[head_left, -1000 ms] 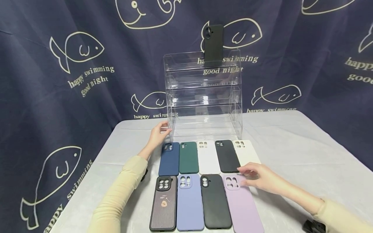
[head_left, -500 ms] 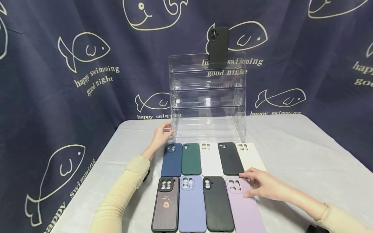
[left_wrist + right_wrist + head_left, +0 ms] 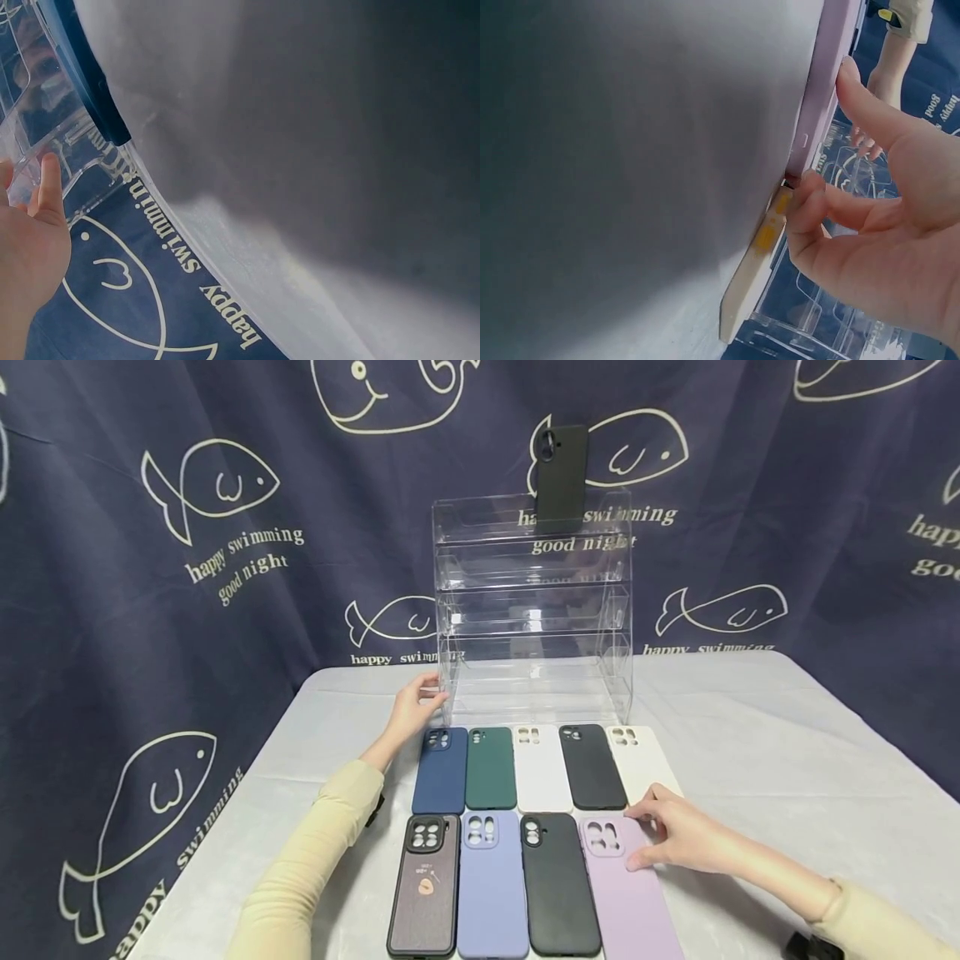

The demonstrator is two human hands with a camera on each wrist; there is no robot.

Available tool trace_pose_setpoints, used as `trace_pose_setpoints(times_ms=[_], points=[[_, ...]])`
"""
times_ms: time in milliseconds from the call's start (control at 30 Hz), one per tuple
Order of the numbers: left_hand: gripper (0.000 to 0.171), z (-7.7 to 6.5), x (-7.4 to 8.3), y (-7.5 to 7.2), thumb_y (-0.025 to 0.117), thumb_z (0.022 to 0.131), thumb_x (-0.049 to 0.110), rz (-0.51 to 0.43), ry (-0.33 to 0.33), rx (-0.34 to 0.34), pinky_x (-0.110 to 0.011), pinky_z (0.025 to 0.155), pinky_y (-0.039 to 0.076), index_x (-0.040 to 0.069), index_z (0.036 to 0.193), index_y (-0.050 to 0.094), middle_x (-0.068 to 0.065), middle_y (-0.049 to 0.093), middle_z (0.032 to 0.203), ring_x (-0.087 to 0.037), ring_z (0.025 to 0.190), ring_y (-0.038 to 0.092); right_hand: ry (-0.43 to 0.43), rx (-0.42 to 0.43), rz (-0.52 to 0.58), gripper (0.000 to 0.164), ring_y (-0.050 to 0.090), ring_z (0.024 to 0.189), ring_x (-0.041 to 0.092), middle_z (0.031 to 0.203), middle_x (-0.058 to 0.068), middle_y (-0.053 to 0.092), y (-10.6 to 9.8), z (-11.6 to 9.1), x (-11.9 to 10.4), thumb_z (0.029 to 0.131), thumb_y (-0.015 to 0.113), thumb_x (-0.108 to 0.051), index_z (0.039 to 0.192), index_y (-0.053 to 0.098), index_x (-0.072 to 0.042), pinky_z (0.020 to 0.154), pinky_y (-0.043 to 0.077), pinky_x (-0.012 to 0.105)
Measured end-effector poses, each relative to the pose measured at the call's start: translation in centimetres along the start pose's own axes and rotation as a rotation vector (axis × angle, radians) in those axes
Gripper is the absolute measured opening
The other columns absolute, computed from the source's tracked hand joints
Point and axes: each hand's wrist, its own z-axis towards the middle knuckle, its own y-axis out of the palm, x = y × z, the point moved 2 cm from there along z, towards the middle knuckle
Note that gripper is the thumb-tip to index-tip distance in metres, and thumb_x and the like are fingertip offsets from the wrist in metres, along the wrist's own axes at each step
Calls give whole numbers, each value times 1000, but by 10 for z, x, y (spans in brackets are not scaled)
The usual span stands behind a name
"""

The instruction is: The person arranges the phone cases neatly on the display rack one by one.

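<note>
Pinching with the right hand [image 3: 682, 835], half closed, the upper right corner of a lilac phone case [image 3: 633, 906], flat on the table [image 3: 780, 777] at the right end of the front row and just before a cream case [image 3: 645, 767]. Gripping with the left hand [image 3: 410, 708], between bent thumb and fingers, the left side of a clear rack [image 3: 534, 635], with a black case [image 3: 562, 472] upright in its top tier.

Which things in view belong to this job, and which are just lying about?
Apparently the job's:
lilac case, right hand touching it
clear rack, left hand at its side
black case at its top
eight other laid-out cases

Probably just surroundings:
fish-print curtain
pale table cover
</note>
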Motion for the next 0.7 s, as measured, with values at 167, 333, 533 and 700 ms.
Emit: trace_pose_setpoints(times_ms=[167, 333, 533, 700], points=[[44, 1, 1, -1, 66, 88, 12, 0, -2, 1, -38, 85, 57, -3, 127, 52, -24, 60, 119, -37, 101, 63, 2, -26, 19, 53, 39, 70, -2, 84, -2, 45, -1, 1, 3, 61, 84, -38, 94, 60, -4, 55, 38, 16], [45, 1, 1, 1, 66, 88, 12, -17, -3, -8, -37, 85, 57, -3, 127, 51, -24, 60, 120, -38, 102, 63, 18, -65, 132, 51, 43, 68, -3, 78, -4, 52, -7, 1, 3, 63, 84, -30, 93, 52, -5, 54, 41, 17], [45, 0, -1, -1, 66, 87, 12, -12, -17, 3, -38, 85, 57, -3, 127, 51, -24, 60, 120, -38, 102, 63, 120, -65, 234, 43, 50, 66, -4, 84, 1, 57, -14, 4, 2, 72, 79, -22, 101, 57, 1, 55, 46, 18], [46, 0, 0, 0, 66, 88, 14, 4, -13, -3, -39, 86, 57, -1, 128, 51, -23, 60, 120, -37, 103, 62, 178, -17, 289, 46, 54, 67, -3, 83, 5, 63, -21, 5, 0, 78, 73, -15, 114, 56, 9, 52, 48, 19]])
